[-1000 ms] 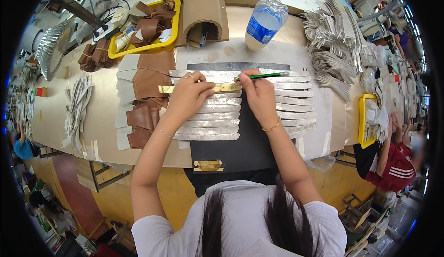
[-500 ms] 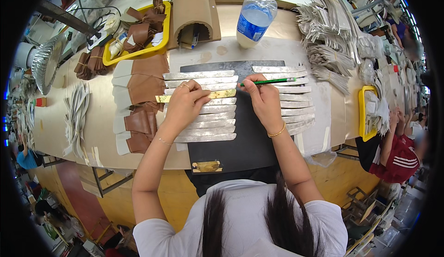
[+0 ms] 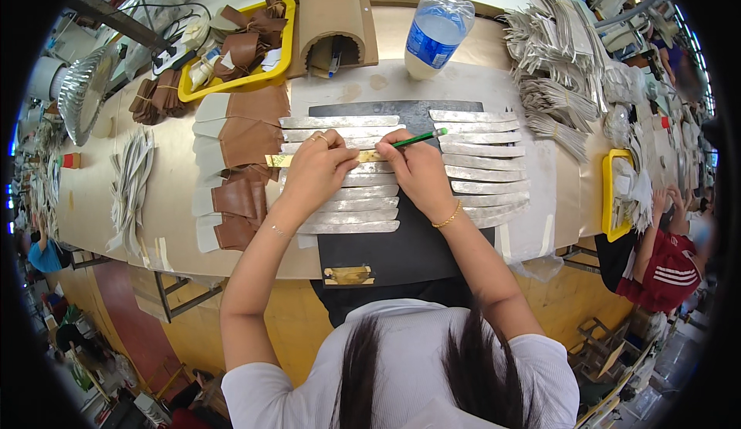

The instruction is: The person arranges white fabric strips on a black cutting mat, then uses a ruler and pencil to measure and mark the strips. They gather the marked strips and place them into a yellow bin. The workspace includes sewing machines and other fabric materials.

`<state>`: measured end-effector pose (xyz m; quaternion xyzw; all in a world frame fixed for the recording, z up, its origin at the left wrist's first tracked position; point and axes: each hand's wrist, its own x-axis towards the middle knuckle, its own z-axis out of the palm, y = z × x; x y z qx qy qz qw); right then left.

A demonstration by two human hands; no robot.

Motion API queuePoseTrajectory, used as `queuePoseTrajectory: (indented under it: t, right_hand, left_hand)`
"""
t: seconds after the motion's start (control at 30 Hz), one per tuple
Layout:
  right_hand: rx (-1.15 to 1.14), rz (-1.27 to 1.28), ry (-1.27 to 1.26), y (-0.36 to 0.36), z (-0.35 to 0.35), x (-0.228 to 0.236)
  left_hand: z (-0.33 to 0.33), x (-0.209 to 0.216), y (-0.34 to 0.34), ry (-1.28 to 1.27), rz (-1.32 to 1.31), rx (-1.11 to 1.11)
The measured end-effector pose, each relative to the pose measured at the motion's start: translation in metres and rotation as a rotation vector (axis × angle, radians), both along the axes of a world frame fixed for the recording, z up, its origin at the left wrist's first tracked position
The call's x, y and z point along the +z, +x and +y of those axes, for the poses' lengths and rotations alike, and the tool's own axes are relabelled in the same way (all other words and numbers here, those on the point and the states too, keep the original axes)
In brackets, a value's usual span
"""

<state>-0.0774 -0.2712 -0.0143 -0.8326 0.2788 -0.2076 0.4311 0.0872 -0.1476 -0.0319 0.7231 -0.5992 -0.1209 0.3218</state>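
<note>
My left hand (image 3: 316, 173) is closed on a narrow yellow, ruler-like strip (image 3: 275, 161), fingertips pressing it down across a column of silvery-grey strips (image 3: 351, 217). In my right hand (image 3: 421, 174) is a green pencil (image 3: 419, 138), its back end slanting up to the right. The pencil's tip is hidden by my fingers, close to the right part of the yellow strip. Beneath both hands lies a black mat (image 3: 386, 261). A second column of similar grey strips (image 3: 486, 161) fans out right of my right hand.
Brown leather pieces (image 3: 251, 124) lie left of the strips. Behind stand a yellow tray (image 3: 291, 43), a brown arched form (image 3: 332, 5) and a plastic bottle (image 3: 438, 35). Bundled grey strips (image 3: 552, 51) are piled at the far right. Another person's red sleeve (image 3: 664, 263) shows beyond.
My right hand has moved left with the pencil, over to the yellow strip beside my left hand. The pencil now tilts more steeply. My left hand stays on the strip.
</note>
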Motion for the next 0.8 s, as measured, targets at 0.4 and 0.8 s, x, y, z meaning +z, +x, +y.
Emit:
queuePoseTrajectory:
  t: [0.4,0.8]
  right_hand:
    - [0.017,0.01,-0.271,0.012,0.009,-0.012]
    - [-0.037,-0.042,-0.027,0.006,0.004,-0.002]
  left_hand:
    - [-0.002,0.004,-0.004,0.017,-0.05,0.022]
    - [0.003,0.004,-0.001,0.024,-0.043,0.039]
